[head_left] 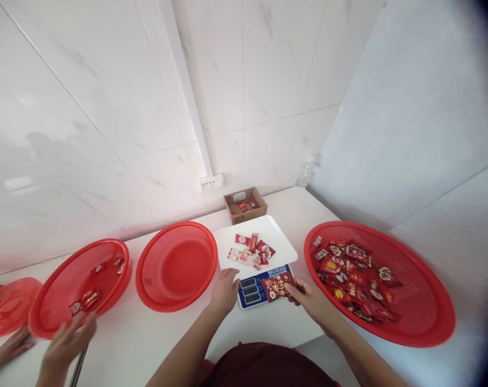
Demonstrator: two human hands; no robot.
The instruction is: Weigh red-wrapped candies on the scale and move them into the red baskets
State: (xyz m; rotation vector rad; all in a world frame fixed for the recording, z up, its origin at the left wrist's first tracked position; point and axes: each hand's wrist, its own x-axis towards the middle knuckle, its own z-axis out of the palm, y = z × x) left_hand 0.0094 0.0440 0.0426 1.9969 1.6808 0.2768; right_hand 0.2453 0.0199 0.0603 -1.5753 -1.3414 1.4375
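Observation:
My right hand [310, 301] pinches the right edge of a red snack packet [276, 286] with pale printing. The packet hangs over the keypad of a blue-and-white weighing scale [251, 290]. On the left side of the scale, my left hand [225, 293] is held with fingers loosely apart and nothing visible in them. Several small wrapped snacks, among them a pink-and-white packet [244, 258], lie on the scale's white tray [282, 244], just beyond both hands.
To the right, a red mesh basket [425, 301] holds many red packets. A red basket [187, 269] stands left of the scale, another basket [110, 285] with several packets beyond it. Another person's hand [68, 344] hovers there. A cardboard box [247, 216] sits behind the tray.

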